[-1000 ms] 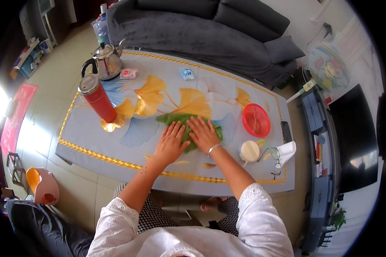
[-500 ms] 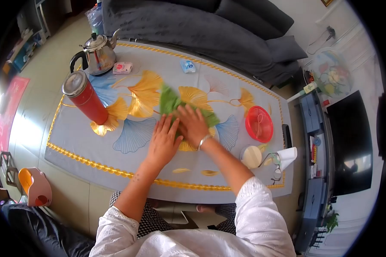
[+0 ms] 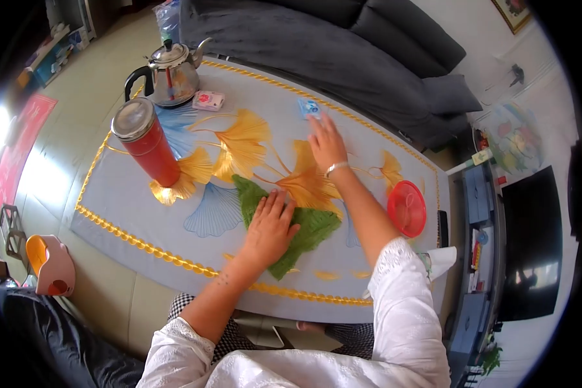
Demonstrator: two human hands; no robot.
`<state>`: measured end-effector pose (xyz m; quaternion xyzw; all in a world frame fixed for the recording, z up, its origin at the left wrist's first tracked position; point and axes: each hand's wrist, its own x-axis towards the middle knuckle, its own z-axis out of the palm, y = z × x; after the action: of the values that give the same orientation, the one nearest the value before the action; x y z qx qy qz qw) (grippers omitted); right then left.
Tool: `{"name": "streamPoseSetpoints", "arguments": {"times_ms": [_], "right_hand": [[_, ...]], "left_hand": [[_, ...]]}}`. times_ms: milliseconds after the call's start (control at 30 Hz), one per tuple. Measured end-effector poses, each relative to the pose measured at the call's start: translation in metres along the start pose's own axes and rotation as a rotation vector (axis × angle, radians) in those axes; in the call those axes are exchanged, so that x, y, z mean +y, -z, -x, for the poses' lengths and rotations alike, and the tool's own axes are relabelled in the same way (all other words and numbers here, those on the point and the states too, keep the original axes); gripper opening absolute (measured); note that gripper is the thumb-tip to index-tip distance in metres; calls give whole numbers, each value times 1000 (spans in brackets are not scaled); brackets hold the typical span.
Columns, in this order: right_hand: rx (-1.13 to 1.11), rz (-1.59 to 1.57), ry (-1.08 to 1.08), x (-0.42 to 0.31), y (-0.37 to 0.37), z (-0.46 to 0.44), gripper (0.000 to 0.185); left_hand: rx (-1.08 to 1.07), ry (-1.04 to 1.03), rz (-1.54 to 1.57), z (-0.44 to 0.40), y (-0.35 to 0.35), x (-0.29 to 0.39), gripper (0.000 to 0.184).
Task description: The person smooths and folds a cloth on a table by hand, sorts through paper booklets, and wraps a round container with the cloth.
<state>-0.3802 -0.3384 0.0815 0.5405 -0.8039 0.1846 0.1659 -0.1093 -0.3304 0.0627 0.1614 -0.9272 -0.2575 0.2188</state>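
Observation:
My left hand [image 3: 270, 226] lies flat with its fingers apart on a green cloth [image 3: 307, 236], which is spread on the patterned tablecloth [image 3: 155, 226]. The cloth has pointed corners and a few creases. Farther up the table, my right hand [image 3: 326, 142] reaches out with its fingers extended. Its fingertips are at the near edge of a small blue and white packet [image 3: 308, 108]; whether they touch it I cannot tell. No object shows in its grasp.
A red flask [image 3: 147, 145] and a steel kettle [image 3: 172, 77] stand at the table's left, near a pink and white packet [image 3: 208, 100]. A red basket [image 3: 407, 208] sits on the right. Beyond the table is a grey sofa [image 3: 291, 45].
My right hand has left the green cloth and moved up the table to the blue packet. My left hand has stayed on the cloth, which now lies more spread out.

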Motion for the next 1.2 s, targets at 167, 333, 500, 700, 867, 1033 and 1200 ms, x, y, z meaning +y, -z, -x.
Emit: {"name": "streamPoseSetpoints", "arguments": {"times_ms": [167, 333, 500, 700, 867, 1033, 1200], "right_hand": [[-201, 61, -301, 21, -67, -51, 53], [-55, -60, -153, 8, -60, -30, 24], [-122, -564, -330, -44, -12, 22, 19], [-287, -1685, -709, -111, 48, 76, 29], [30, -962, -336, -135, 52, 115, 37], [-298, -123, 323, -136, 57, 153, 37], [-52, -591, -263, -107, 25, 110, 29]], "left_hand": [[16, 23, 56, 0, 7, -4, 53], [54, 62, 153, -1, 10, -4, 53], [288, 136, 377, -10, 11, -18, 54], [388, 591, 1672, -22, 19, -25, 42], [557, 640, 1960, -20, 12, -39, 28], [648, 733, 1863, -24, 18, -42, 29], [619, 788, 1727, -24, 28, -37, 37]]}}
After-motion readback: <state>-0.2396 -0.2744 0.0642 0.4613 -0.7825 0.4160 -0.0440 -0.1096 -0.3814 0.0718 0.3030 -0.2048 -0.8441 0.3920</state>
